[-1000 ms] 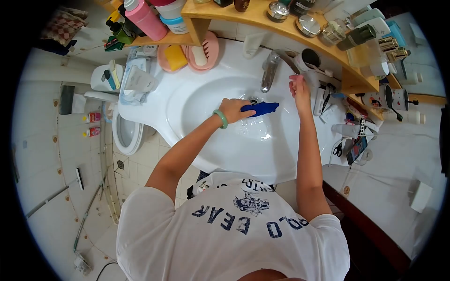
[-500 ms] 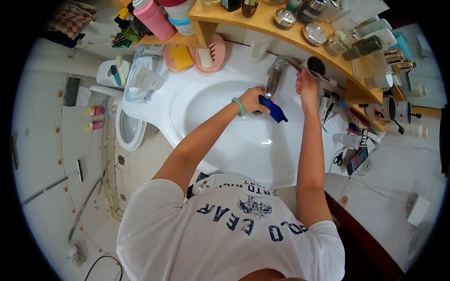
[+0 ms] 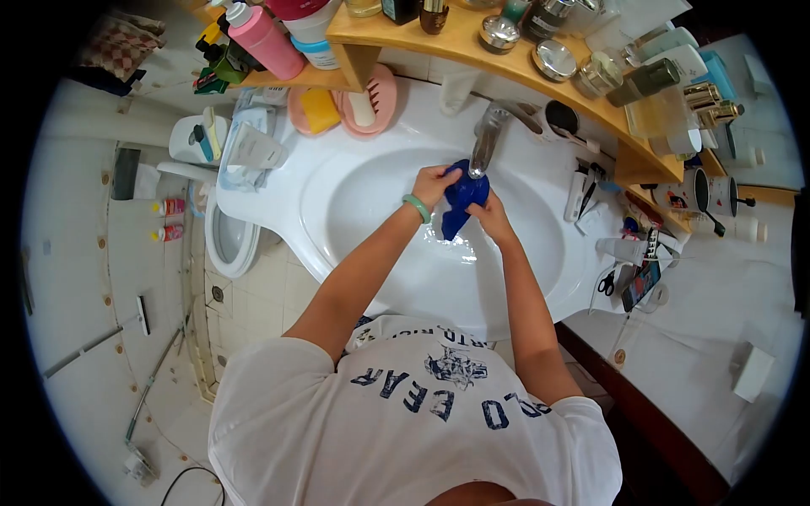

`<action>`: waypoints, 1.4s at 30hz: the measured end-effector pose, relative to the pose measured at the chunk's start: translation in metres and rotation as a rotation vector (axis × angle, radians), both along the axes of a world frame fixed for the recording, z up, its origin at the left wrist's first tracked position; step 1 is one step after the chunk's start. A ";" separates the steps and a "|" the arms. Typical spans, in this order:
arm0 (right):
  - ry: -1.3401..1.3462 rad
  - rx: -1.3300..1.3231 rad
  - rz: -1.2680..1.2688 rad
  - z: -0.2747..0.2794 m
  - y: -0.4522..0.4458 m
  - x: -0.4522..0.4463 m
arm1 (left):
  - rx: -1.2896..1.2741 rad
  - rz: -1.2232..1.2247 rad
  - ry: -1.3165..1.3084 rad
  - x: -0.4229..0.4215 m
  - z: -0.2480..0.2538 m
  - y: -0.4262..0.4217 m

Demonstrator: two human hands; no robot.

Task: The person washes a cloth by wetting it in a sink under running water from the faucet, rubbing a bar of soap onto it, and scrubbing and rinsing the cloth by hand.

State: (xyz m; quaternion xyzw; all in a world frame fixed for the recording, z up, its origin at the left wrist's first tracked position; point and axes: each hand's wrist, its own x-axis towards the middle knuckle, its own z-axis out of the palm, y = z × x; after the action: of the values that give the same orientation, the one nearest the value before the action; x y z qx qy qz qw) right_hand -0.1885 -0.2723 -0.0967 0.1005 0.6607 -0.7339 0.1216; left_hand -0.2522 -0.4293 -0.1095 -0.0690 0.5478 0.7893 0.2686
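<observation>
A wet-looking blue cloth (image 3: 460, 202) hangs between my two hands, just below the spout of the chrome faucet (image 3: 487, 143) over the white sink (image 3: 359, 202). My left hand (image 3: 433, 187), with a green bangle at the wrist, pinches the cloth's upper left edge. On the cloth's right side, my right hand (image 3: 491, 218) grips it with fingers closed. Some water shines in the basin under the cloth; whether water is running from the spout is too small to tell.
Pink soap dishes (image 3: 384, 105) sit at the basin's back left. A wooden shelf (image 3: 405, 32) with bottles and jars curves above the faucet. A cup (image 3: 559, 120) stands behind the faucet's right side. Scissors (image 3: 606, 282) and small items lie on the right; a toilet (image 3: 229, 244) is at left.
My right hand has come down from beside the faucet handle and taken hold of the blue cloth. My left hand has shifted slightly left, and the cloth is spread wider under the spout.
</observation>
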 end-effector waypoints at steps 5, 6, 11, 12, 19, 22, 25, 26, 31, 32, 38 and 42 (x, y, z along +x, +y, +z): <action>-0.190 -0.276 -0.076 -0.019 0.000 -0.010 | -0.533 -0.023 0.361 -0.001 0.032 -0.020; -0.192 -0.276 -0.077 -0.024 0.000 -0.014 | -0.607 -0.024 0.441 -0.001 0.044 -0.021; -0.123 -0.224 -0.296 0.000 -0.015 -0.024 | -0.624 -0.078 0.681 -0.007 0.062 -0.040; -0.122 -0.224 -0.292 -0.004 -0.013 -0.024 | -0.651 -0.106 0.707 -0.008 0.066 -0.046; 0.136 0.205 -0.338 -0.009 -0.007 -0.019 | -0.689 0.569 0.708 0.017 0.066 -0.023; 0.142 0.218 -0.465 0.011 -0.012 -0.011 | -0.759 0.209 0.292 0.021 -0.002 -0.036; 0.214 0.268 -0.544 0.004 -0.005 -0.003 | -0.581 -0.121 0.010 0.026 -0.009 -0.030; 0.242 0.319 -0.588 -0.001 -0.001 0.000 | -0.339 -0.014 0.113 0.029 -0.017 -0.027; -0.298 -0.095 -0.298 -0.026 0.026 0.007 | 0.259 0.083 -0.003 0.032 0.002 -0.028; -0.447 -0.367 -0.199 -0.027 0.027 0.006 | 0.267 0.008 -0.041 0.031 0.004 -0.033; -0.591 -0.324 0.011 -0.012 0.006 -0.007 | 0.566 0.038 -0.215 0.039 -0.007 -0.032; -0.432 -0.403 -0.124 0.002 -0.011 -0.011 | 0.626 0.129 -0.329 0.037 0.030 -0.031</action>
State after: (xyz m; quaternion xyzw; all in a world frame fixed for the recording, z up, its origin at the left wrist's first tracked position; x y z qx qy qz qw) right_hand -0.1999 -0.2830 -0.0952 0.2682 0.4532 -0.8179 0.2318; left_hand -0.2153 -0.4603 -0.0797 -0.1439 0.2232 0.9126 0.3110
